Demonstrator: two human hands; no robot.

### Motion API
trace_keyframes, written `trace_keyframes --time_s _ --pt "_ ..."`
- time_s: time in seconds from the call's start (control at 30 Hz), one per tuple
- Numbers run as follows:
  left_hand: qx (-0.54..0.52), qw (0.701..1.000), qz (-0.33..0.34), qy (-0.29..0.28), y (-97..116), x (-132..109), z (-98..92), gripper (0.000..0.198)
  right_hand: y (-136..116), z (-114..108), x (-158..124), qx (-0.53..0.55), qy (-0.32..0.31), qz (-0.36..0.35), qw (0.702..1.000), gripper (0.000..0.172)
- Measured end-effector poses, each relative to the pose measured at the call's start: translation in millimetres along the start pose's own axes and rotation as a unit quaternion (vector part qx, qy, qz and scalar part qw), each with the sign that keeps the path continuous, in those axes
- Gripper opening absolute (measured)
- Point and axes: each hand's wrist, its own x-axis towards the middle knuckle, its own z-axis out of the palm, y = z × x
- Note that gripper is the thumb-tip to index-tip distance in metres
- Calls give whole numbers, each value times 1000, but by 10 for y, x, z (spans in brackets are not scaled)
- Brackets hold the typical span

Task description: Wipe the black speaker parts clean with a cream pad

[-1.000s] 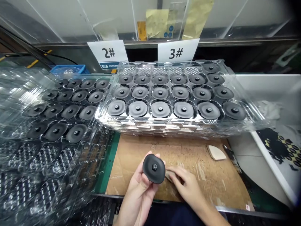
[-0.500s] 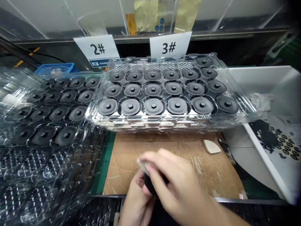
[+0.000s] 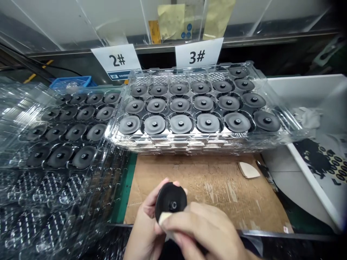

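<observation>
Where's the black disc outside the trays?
Low centre in the head view: the disc is in the left hand, with the right hand at its lower edge.

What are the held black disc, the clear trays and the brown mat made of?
Black disc: matte plastic or rubber, perhaps; it looks dull.
Clear trays: likely glossy plastic, see-through with bright reflections.
Brown mat: apparently dull cardboard, scuffed in pale patches.

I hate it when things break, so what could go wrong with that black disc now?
The left hand holds the black disc tilted, so it might slip and drop onto the cardboard. The right hand has a cream pad at the disc's lower rim; pushing too hard might scuff it or knock it loose.
</observation>
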Motion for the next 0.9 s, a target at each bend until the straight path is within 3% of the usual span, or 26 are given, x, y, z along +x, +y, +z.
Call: trace_keyframes --time_s 0.07,0.13,0.23,0.3,0.4,0.47,0.57,0.77,0.9 --pt "0 1000 -2 17 0 8 13 44 -9 -28 20 18 -47 38 998 19" --pt "4 1000 -13 10 -13 12 40 41 -17 -36 69 -7 -2 52 999 20" --pt "1 1000 -15 -15 -15 6 84 45 -23 -28 90 -46 75 -8 996 22" --pt "-8 1000 -5 -22 0 -2 96 49 -19 -53 28 -36 32 -27 998 21" --pt "-28 999 -5 -27 10 -4 94 47 -10 -139 -113 -50 -19 19 998 19" --pt "-37 999 -17 -21 4 5 92 42 -16 -185 -177 -91 2 54 994 19" --pt "-39 999 -17 -19 5 15 79 42 -35 -205 -193 -123 25 48 991 19" --pt "-35 999 17 -32 56 -7 12 53 7 -161 -136 -114 3 59 992 18" --pt "-41 998 18 -38 55 -18 0 51 -10 -112 -160 -169 42 16 985 23"
